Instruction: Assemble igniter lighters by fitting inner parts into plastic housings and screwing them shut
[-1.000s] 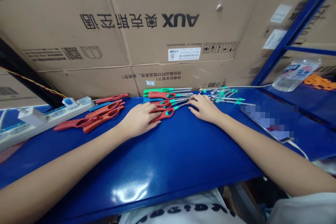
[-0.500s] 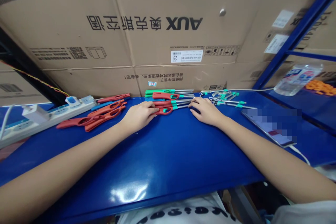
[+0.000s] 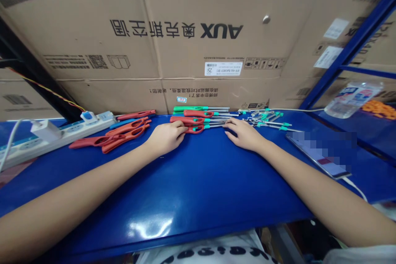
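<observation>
My left hand (image 3: 165, 137) lies palm down on the blue bench (image 3: 198, 185), its fingertips touching the red handle of the nearest long lighter (image 3: 194, 129). My right hand (image 3: 244, 134) rests flat with fingers spread, its tips against the metal tubes of the same row. Behind that lighter lie more red lighters (image 3: 198, 114) and a green one (image 3: 188, 108), lined up side by side. Neither hand grips anything.
Several loose red handle shells (image 3: 123, 132) lie at the left, beside a white power strip (image 3: 62, 132). Metal tubes with green tips (image 3: 266, 117) lie at the right, then a phone (image 3: 321, 154). A large cardboard box (image 3: 198, 49) walls off the back. A blue shelf post (image 3: 340, 49) stands at the right.
The nearest red lighter, slanted before, has been pushed back by both hands into line with the others. The view shifted slightly.
</observation>
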`<state>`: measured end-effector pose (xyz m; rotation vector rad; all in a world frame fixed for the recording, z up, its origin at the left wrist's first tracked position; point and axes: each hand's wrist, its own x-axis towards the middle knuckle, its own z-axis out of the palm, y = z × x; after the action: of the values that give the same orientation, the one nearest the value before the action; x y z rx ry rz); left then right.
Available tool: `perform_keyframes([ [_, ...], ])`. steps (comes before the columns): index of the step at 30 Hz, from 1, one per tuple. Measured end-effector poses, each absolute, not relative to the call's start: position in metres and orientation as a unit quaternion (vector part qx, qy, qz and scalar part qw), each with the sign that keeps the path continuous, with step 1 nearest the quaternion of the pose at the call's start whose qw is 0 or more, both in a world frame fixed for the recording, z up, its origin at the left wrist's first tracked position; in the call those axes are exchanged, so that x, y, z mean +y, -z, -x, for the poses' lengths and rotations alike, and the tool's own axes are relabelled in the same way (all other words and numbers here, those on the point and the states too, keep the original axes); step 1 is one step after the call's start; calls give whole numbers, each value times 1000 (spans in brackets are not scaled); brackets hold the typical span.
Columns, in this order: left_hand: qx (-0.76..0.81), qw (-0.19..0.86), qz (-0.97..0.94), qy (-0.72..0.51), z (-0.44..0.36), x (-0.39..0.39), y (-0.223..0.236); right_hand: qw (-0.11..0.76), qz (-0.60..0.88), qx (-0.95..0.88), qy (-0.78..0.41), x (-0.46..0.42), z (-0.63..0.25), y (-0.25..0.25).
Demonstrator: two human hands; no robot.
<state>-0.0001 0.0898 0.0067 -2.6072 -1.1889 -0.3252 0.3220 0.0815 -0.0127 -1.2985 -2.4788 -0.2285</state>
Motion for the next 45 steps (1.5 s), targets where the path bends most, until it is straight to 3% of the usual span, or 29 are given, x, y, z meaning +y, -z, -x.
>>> perform_keyframes([
  [22,-412,68,905,75,-2,88,-13,141,467,-870,76,85,-323,18],
  [45,-447,83,890,41,1,71,-27,148,434,-884,93,83,-324,16],
])
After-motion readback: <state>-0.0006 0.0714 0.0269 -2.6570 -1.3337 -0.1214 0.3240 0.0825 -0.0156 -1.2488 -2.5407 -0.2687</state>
